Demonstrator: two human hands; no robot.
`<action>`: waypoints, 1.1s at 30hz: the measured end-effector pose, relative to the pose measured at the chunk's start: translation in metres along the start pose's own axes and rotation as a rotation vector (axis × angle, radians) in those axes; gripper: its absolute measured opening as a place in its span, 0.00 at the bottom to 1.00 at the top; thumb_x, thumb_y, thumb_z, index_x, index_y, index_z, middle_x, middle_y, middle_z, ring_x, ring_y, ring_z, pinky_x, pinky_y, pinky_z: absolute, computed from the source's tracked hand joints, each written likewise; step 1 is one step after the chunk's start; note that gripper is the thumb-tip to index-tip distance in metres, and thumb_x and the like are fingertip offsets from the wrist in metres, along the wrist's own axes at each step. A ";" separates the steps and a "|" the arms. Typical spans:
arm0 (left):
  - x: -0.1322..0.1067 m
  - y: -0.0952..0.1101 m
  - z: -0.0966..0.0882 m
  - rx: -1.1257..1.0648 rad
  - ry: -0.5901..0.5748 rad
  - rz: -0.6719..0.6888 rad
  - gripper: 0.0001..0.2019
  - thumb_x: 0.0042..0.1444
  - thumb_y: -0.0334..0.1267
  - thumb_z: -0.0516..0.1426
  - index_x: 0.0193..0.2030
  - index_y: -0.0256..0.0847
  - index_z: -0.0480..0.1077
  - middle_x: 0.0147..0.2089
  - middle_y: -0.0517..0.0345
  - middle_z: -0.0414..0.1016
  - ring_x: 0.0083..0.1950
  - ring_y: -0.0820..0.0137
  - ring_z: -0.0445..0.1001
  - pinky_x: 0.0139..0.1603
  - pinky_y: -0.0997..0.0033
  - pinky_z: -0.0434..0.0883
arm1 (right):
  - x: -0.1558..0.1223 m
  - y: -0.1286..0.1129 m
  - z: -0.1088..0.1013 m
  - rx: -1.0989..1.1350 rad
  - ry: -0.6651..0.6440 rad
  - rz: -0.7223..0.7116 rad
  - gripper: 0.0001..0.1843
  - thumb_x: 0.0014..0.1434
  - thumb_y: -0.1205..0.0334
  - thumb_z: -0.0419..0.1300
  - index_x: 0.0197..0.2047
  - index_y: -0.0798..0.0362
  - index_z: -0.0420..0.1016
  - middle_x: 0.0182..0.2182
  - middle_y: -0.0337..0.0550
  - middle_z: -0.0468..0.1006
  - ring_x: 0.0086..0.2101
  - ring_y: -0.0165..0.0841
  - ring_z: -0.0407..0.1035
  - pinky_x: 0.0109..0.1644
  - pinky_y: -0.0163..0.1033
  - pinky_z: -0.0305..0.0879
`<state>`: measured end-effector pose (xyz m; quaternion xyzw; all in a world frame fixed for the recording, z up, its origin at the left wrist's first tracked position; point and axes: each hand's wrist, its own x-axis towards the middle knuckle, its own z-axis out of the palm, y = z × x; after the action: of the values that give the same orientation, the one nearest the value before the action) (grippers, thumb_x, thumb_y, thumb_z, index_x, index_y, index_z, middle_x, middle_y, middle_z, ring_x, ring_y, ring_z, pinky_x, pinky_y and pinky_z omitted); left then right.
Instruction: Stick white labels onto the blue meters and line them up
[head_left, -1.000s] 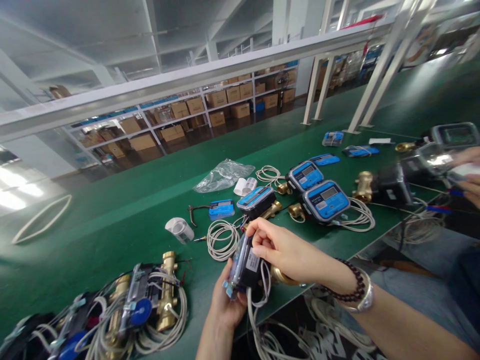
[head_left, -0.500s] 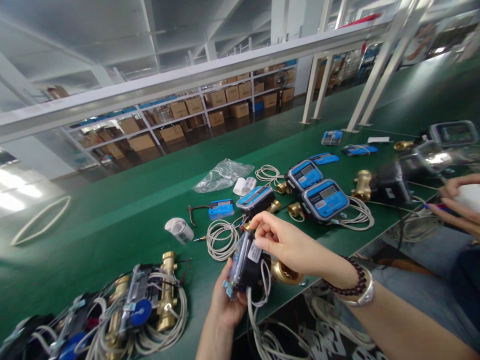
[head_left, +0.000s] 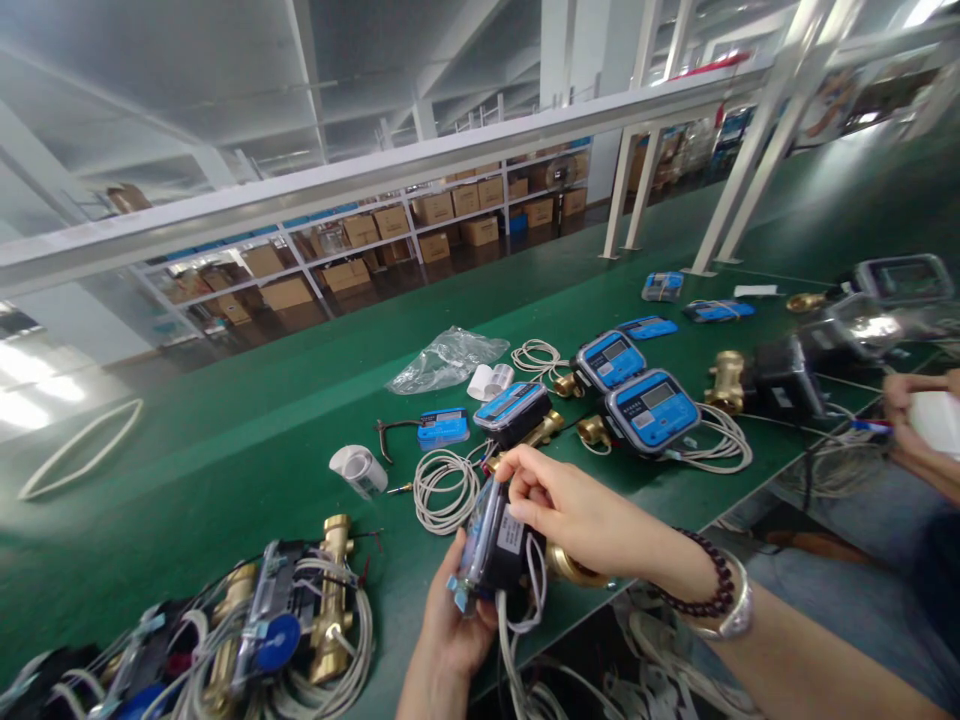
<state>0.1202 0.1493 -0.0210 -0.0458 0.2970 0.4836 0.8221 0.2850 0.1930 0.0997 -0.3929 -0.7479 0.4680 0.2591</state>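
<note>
Not much has changed from half a second back: our view tips down a touch, so everything on the green bench sits a bit lower in frame, and our right hand has slid slightly lower over the top of the meter. The co-worker's hand at the far right has dropped lower too and is wrapped around something white.

Fingers now: our left hand cups the meter from below, fingers curled round its underside and thumb up along the near edge, so it's a firm hold. Our right hand comes over the top with the fingers bent and bunched close together, tips pressing on the meter's upper edge near its white label. Whether they're pinching a small part there, we can't tell.

The meter is held up just over the near edge of the bench, tilted on its side, with its white cable hanging down between our hands and its brass fitting poking out under the right palm. Just beyond it lie a coiled cable and three blue-faced meters; a tangled pile of brass meter bodies sits to the left.
</note>
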 end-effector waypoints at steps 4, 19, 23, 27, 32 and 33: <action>0.002 0.000 -0.002 0.020 0.007 0.026 0.16 0.63 0.38 0.51 0.37 0.25 0.74 0.27 0.43 0.78 0.19 0.69 0.74 0.09 0.83 0.64 | 0.000 0.001 -0.001 -0.044 0.017 -0.011 0.12 0.56 0.74 0.53 0.42 0.52 0.64 0.27 0.33 0.68 0.28 0.28 0.62 0.33 0.33 0.57; 0.002 -0.004 0.002 0.065 0.075 0.109 0.16 0.63 0.37 0.51 0.36 0.26 0.75 0.26 0.46 0.78 0.17 0.71 0.73 0.12 0.80 0.67 | -0.014 -0.004 0.011 -0.476 0.086 -0.137 0.41 0.42 0.55 0.72 0.58 0.51 0.63 0.46 0.47 0.69 0.48 0.44 0.63 0.52 0.47 0.61; -0.001 -0.007 0.007 0.095 0.127 0.118 0.19 0.64 0.40 0.48 0.35 0.26 0.74 0.23 0.46 0.76 0.16 0.68 0.73 0.09 0.81 0.65 | -0.005 0.003 0.005 -0.326 0.088 -0.026 0.44 0.38 0.52 0.73 0.57 0.51 0.63 0.48 0.47 0.66 0.46 0.41 0.64 0.51 0.45 0.63; -0.009 -0.010 0.014 0.070 0.178 0.109 0.21 0.66 0.42 0.44 0.35 0.26 0.71 0.23 0.46 0.76 0.16 0.70 0.72 0.08 0.82 0.62 | 0.007 0.020 -0.011 -0.248 0.214 -0.017 0.34 0.41 0.59 0.70 0.52 0.52 0.67 0.44 0.44 0.69 0.41 0.37 0.66 0.47 0.43 0.64; -0.040 -0.006 0.020 0.040 0.327 0.335 0.15 0.65 0.35 0.46 0.35 0.29 0.69 0.24 0.50 0.76 0.17 0.72 0.72 0.12 0.81 0.66 | -0.015 0.055 -0.019 -0.166 0.670 0.009 0.17 0.50 0.58 0.60 0.44 0.53 0.71 0.38 0.44 0.72 0.27 0.32 0.64 0.37 0.42 0.66; -0.048 -0.004 0.020 0.041 0.389 0.419 0.12 0.64 0.33 0.48 0.36 0.29 0.69 0.25 0.51 0.77 0.19 0.73 0.73 0.15 0.81 0.67 | -0.024 0.062 -0.015 -0.101 0.682 0.030 0.17 0.51 0.54 0.59 0.43 0.53 0.72 0.36 0.43 0.73 0.26 0.32 0.64 0.35 0.41 0.65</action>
<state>0.1153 0.1177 0.0202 -0.0588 0.4619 0.6191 0.6324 0.3314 0.1965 0.0501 -0.5500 -0.6347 0.2759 0.4675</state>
